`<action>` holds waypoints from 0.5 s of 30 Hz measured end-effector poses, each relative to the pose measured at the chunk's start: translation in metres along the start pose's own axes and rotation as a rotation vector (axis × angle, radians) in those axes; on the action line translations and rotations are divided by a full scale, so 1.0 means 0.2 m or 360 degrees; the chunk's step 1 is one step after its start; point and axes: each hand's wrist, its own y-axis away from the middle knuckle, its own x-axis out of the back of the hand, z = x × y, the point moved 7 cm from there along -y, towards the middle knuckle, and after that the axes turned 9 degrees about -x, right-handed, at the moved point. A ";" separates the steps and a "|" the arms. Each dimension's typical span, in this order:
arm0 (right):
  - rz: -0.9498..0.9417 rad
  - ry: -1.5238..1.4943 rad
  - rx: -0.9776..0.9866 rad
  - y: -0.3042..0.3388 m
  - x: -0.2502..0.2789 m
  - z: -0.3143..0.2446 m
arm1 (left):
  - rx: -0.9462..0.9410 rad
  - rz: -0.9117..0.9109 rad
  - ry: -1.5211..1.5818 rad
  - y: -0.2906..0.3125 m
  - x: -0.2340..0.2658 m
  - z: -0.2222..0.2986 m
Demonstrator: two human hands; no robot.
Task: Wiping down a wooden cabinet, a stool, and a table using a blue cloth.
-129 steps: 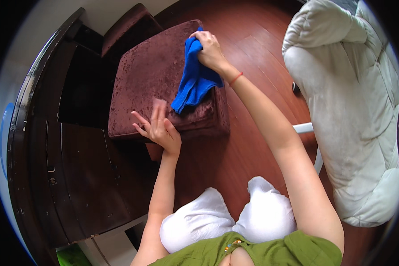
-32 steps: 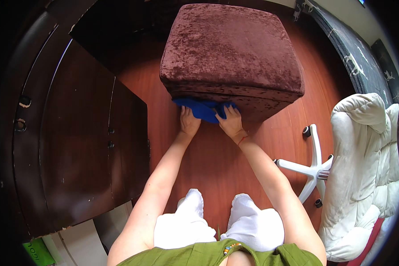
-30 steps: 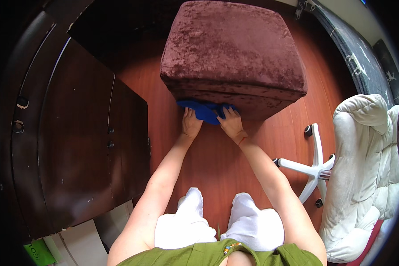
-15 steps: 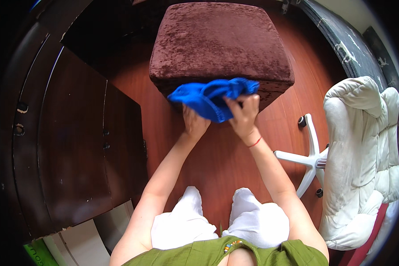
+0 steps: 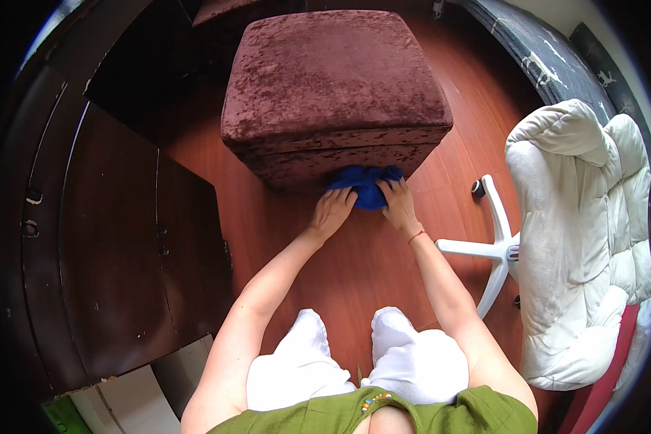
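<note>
A bunched blue cloth [image 5: 364,191] is held between my two hands, low in front of the near side of a brown velvet ottoman [image 5: 333,79]. My left hand [image 5: 333,209] grips the cloth's left edge with curled fingers. On the other side, my right hand [image 5: 400,203], a thin red band at its wrist, has its fingers closed on the cloth's right edge. The cloth's far edge overlaps the lower front of the ottoman; I cannot tell whether it touches it. The undersides of my fingers are hidden.
Dark wooden cabinets [image 5: 116,239] stand along the left. At the right is a white padded office chair [image 5: 564,239] with a white wheeled base [image 5: 495,249]. A bed with a dark patterned cover [image 5: 535,58] stands at the far right. Reddish wood floor [image 5: 354,267] lies beneath.
Both hands have lowered the cloth from in front of the ottoman's top edge to its base. The cloth is now more bunched up. The view has shifted slightly.
</note>
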 end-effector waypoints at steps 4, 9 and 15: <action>0.0266 -0.0047 -0.0071 -0.01 0.23 -0.03 | -0.0097 0.0558 -0.0271 -0.10 0.20 0.08; 0.1302 -0.0081 0.0091 -0.22 0.70 -0.08 | -0.0381 0.0954 -0.0349 -0.47 0.58 0.11; 0.0812 -0.0818 -0.0335 -0.10 0.22 0.42 | -0.0476 0.0560 -0.0172 -0.57 0.27 0.18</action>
